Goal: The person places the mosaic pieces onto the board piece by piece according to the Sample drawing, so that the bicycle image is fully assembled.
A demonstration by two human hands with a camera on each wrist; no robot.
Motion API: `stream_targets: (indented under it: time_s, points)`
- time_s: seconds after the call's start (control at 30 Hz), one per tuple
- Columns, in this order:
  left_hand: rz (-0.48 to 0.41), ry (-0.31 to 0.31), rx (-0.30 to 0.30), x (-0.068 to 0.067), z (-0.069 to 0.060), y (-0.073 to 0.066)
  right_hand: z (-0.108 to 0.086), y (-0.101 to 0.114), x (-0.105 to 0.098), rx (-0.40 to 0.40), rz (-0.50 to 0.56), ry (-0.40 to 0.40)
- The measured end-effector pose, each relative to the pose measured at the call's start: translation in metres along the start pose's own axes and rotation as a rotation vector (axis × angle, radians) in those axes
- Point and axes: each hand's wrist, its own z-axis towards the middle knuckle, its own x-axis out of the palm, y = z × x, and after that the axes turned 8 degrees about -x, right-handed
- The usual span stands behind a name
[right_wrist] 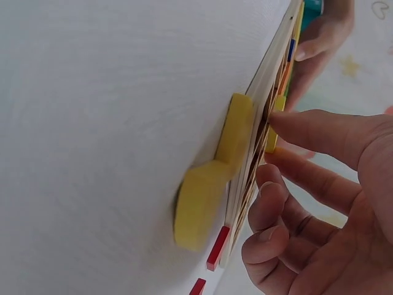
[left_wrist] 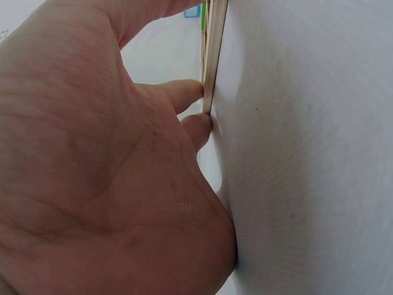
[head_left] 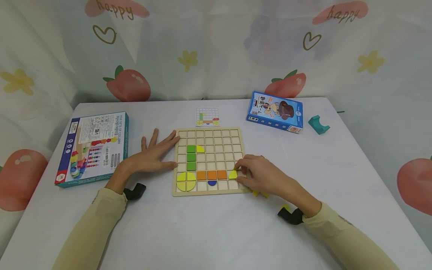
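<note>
A wooden grid board [head_left: 221, 157] lies flat on the table. My left hand [head_left: 153, 155] has its fingers spread, and its fingertips touch the board's left edge; the left wrist view shows the fingers [left_wrist: 184, 95] against that edge. On the board's lower right, my right hand [head_left: 261, 174] pinches a yellow quarter-circle tile [head_left: 233, 174] between thumb and index finger, while the other fingers curl loosely. Green squares [head_left: 191, 157], orange squares [head_left: 211, 175], a blue half-circle tile [head_left: 212, 183] and yellow quarter-circles [head_left: 186, 181] sit in the grid.
Behind the board lies a pattern card [head_left: 207, 117]. A large boxed set [head_left: 94, 148] is at left, a blue box [head_left: 276, 111] at back right, beside a teal curved block [head_left: 318, 125]. Loose yellow tiles [right_wrist: 199, 206] and red tiles [right_wrist: 218, 248] lie off the board's near-right side.
</note>
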Motion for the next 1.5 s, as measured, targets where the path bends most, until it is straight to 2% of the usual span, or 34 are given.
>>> stream_targets:
  time_s: [0.33, 0.83, 1.5]
  points:
    - [0.011, 0.004, -0.002, 0.0004, 0.0007, 0.001, 0.0001, 0.0003, 0.0029, -0.015, -0.031, -0.009]
    - [0.002, 0.0, -0.004, 0.0004, 0.0005, 0.0011, 0.0005, 0.0001, 0.0026, -0.029, -0.015, -0.024]
    - [-0.001, 0.012, -0.003, 0.0005, 0.0015, 0.0023, -0.0035, -0.003, -0.0028, 0.009, 0.016, 0.008]
